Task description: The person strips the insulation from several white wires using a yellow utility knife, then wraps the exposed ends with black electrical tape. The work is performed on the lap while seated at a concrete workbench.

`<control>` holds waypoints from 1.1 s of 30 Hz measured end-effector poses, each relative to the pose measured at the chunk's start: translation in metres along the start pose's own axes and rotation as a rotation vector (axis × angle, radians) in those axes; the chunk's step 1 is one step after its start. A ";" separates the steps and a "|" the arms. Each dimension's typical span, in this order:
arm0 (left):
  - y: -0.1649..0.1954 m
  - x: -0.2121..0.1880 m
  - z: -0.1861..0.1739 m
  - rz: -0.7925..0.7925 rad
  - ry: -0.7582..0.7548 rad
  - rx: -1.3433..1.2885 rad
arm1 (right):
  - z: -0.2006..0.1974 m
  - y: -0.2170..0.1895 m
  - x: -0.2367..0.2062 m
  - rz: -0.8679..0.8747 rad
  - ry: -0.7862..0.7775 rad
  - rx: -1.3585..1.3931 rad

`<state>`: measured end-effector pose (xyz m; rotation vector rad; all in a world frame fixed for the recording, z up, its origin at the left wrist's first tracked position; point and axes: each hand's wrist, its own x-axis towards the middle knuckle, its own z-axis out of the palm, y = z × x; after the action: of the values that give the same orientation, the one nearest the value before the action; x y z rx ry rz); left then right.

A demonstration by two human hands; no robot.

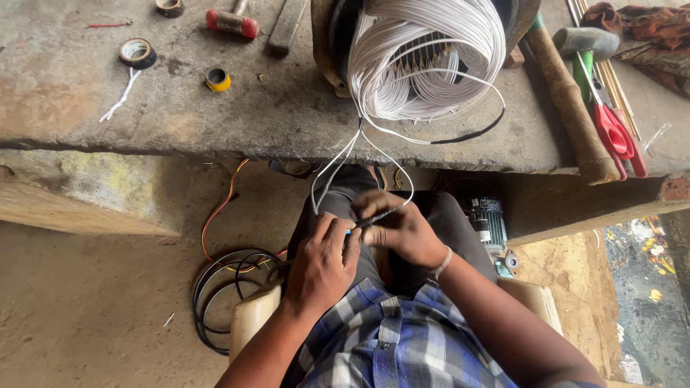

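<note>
Both my hands pinched on the white wire ends in my lap, left hand, right hand, coil on the bench above.

Soft, even daylight, faint shadows, sharp focus, slight wide-angle edge bending.

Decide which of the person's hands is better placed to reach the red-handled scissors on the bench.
Probably the right hand: the red-handled scissors lie at the bench's right end, on its side. The left hand sits further away. Both hands grip the white wires.
</note>
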<state>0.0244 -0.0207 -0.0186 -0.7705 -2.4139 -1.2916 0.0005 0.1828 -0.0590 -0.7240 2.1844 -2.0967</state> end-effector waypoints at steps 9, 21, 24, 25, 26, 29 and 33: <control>0.001 -0.001 0.007 0.016 -0.020 -0.012 | -0.006 -0.007 -0.037 0.301 0.089 0.345; 0.001 0.002 -0.001 -0.022 -0.001 0.008 | -0.008 0.002 -0.007 0.172 0.044 0.060; 0.001 0.002 0.004 -0.042 -0.049 -0.054 | -0.008 -0.004 -0.018 0.133 0.024 0.196; 0.000 0.003 0.005 -0.050 -0.056 -0.052 | -0.008 -0.006 -0.020 0.187 0.023 0.190; -0.002 0.004 0.005 -0.059 -0.066 -0.047 | -0.008 -0.010 -0.022 0.242 0.022 0.188; -0.004 0.003 0.005 -0.043 -0.049 -0.025 | -0.011 -0.021 -0.026 0.325 0.049 0.065; -0.007 0.001 0.005 -0.010 -0.019 0.006 | -0.007 -0.027 -0.027 0.277 0.034 0.401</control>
<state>0.0196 -0.0189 -0.0256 -0.7738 -2.4385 -1.2860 0.0308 0.1992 -0.0407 -0.3338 1.6729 -2.2951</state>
